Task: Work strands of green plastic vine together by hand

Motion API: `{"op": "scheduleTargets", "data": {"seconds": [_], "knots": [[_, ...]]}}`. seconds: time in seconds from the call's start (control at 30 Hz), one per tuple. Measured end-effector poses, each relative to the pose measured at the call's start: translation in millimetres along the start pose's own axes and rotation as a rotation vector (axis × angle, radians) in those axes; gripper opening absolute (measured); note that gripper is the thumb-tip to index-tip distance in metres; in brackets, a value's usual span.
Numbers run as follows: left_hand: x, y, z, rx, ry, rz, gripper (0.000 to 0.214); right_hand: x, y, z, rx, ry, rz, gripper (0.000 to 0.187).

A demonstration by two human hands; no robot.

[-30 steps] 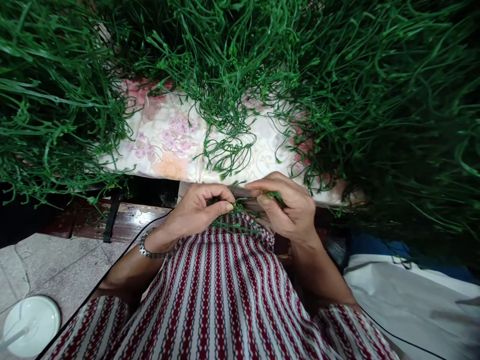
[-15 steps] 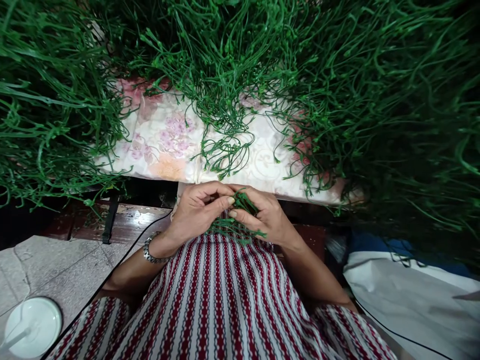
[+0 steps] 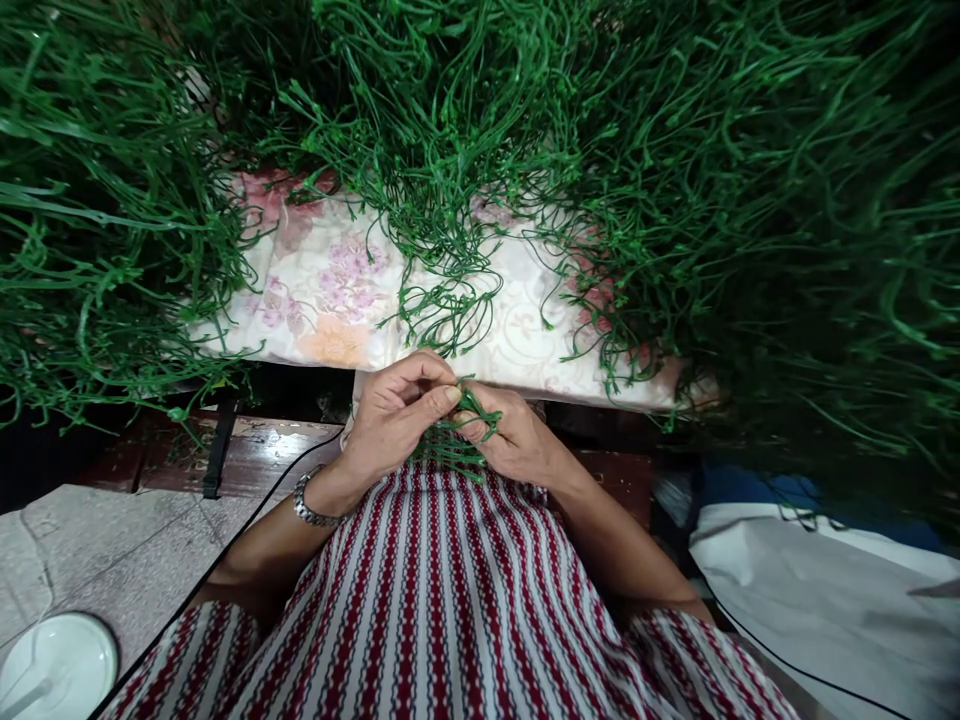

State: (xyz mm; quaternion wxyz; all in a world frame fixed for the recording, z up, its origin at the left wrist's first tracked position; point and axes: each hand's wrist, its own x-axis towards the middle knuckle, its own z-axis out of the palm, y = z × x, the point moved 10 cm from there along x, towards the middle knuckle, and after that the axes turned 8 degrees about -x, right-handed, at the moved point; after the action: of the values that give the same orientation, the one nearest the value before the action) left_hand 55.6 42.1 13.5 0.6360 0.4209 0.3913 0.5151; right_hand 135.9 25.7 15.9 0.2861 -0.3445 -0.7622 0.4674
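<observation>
Head view: the left hand (image 3: 399, 412) pinches green stems (image 3: 481, 410) with thumb and finger. Right beside it, the right hand (image 3: 521, 440) has its fingers closed on them too. The stems are over the striped shirt (image 3: 442, 600), near a flowery cloth (image 3: 525, 335) with big green heaps (image 3: 465, 90).

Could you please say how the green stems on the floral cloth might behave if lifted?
The green stems look slender and curve in loops, so they're probably light and flexible. They overlap, so lifting some may drag others.
</observation>
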Motion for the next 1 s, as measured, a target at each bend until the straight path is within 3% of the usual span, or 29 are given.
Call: {"op": "scheduleTargets", "data": {"seconds": [0.2,0.43,0.53,0.8,1.0], "knots": [[-2,-6,-1.5,-0.273,0.067,-0.061,0.01,4,-5,4,0.026,-0.058,-0.019,0.033],[-1,-19,4.5,-0.465,0.012,-0.227,0.012,2,-3,3,-0.023,-0.075,-0.021,0.034],[-1,-24,1.8,-0.344,-0.011,-0.289,0.014,-1,3,2,-0.176,-0.056,0.027,0.026],[-5,-22,0.4,0.138,-0.198,-0.212,0.016,-2,-11,-6,-0.525,0.048,-0.062,0.019],[-3,-12,9.2,0.344,-0.376,-0.144,0.028,-5,-16,1,-0.615,-0.057,-0.125,0.018]]}}
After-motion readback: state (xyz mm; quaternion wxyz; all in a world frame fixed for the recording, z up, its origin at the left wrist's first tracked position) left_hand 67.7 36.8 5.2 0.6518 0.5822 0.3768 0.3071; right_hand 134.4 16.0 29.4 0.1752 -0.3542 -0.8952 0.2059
